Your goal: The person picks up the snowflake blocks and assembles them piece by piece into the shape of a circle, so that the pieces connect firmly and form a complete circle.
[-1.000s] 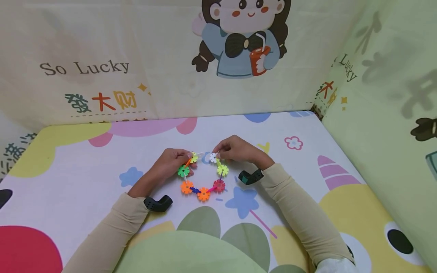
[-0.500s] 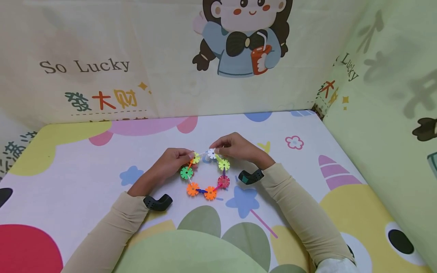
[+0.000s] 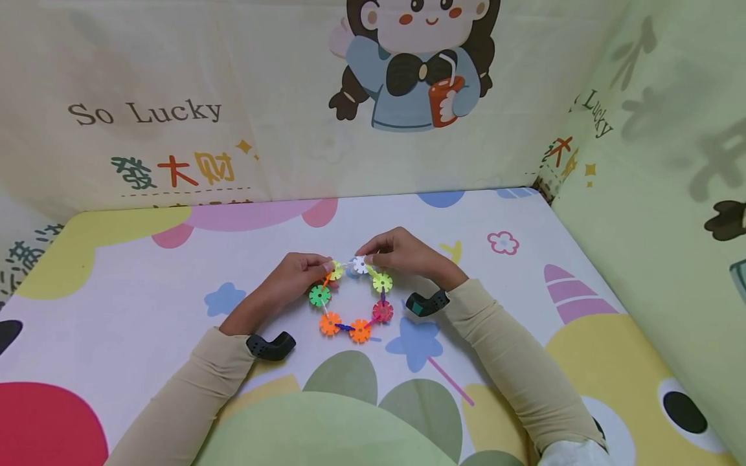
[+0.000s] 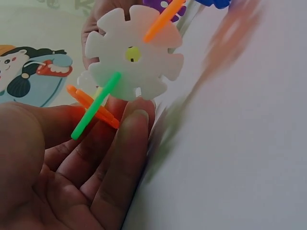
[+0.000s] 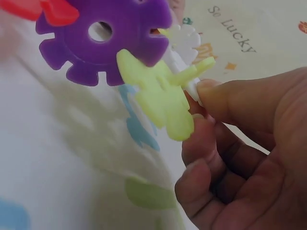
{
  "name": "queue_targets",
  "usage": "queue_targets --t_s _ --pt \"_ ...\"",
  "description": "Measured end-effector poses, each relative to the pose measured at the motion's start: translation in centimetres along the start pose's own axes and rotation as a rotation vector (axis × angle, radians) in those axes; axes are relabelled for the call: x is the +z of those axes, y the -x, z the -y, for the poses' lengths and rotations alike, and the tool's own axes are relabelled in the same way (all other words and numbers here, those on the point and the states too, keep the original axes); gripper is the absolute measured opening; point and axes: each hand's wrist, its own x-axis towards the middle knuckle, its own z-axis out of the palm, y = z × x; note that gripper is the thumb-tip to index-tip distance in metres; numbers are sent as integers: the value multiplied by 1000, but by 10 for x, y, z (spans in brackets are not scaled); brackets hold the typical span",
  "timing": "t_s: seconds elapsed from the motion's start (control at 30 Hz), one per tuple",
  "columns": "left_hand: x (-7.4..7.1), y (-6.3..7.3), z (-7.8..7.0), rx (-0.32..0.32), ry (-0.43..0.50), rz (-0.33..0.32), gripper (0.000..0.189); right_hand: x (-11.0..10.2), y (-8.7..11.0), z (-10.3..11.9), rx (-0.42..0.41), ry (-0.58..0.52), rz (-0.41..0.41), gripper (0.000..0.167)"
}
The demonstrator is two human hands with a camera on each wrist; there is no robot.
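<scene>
Linked snowflake discs form a colourful ring lying between both hands in the head view. My left hand [image 3: 294,278] pinches the ring's upper left, at a yellow disc [image 3: 335,270]. Opposite it, my right hand [image 3: 399,255] grips a white disc [image 3: 359,264] between thumb and fingers. A pale, clear-looking piece spans the short stretch between these two; its joints are too small to make out. Down the sides run a green disc [image 3: 319,296], a yellow-green disc [image 3: 382,282] and a red disc [image 3: 382,312]. Close to the left fingers is an edge-on orange disc [image 4: 93,108].
Two orange discs, the left one [image 3: 330,323] and the right one [image 3: 360,331], with a dark blue connecting disc [image 3: 344,327], make up the ring's near side. The printed tabletop [image 3: 157,323] meets a cloth back wall [image 3: 280,116] and a right side wall [image 3: 658,194].
My right hand has moved slightly left with the white disc, narrowing the gap to the yellow disc. The near part of the ring has swung a little right. Both hands keep their grip.
</scene>
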Motion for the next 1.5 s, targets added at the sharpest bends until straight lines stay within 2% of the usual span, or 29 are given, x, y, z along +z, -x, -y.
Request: queue_targets --t_s 0.17,0.27,0.37,0.5,0.63,0.77,0.9,1.0,1.1,1.17,1.23,1.33,1.5 --pt "2 0 0 -8 -94 -15 39 4 -1 0 -8 -18 10 20" --pt "4 1 -1 -11 -154 -38 37 5 -2 -1 20 -40 21 19" --pt "7 1 -2 19 -233 -62 33 7 -2 -2 52 -48 37 18" --pt "12 2 -2 81 -281 -83 29 7 -1 -3 67 -46 32 18" --pt "13 2 -2 96 -273 -91 28 8 -2 -3 76 -59 17 19" --pt "11 1 -4 71 -239 -98 31 6 -3 -6 57 -69 -1 21" --pt "7 0 -6 39 -206 -160 35 0 -1 -8 35 -74 -9 29" --pt "4 -1 -7 20 -191 -222 37 -4 1 -9 57 -73 40 39" --pt "2 -1 -7 -5 -160 -253 40 -5 2 -8 84 -64 104 45" --pt "1 -1 -7 -19 -126 -258 43 -6 1 -8 90 -62 118 47" --pt "1 -1 -7 -33 -91 -255 45 -7 1 -9 101 -66 95 46" --pt "0 0 -8 -36 -28 -246 44 -9 1 -12 125 -68 18 42" --pt "-3 1 -7 -7 43 -189 34 -12 2 -14 174 -74 -95 38"
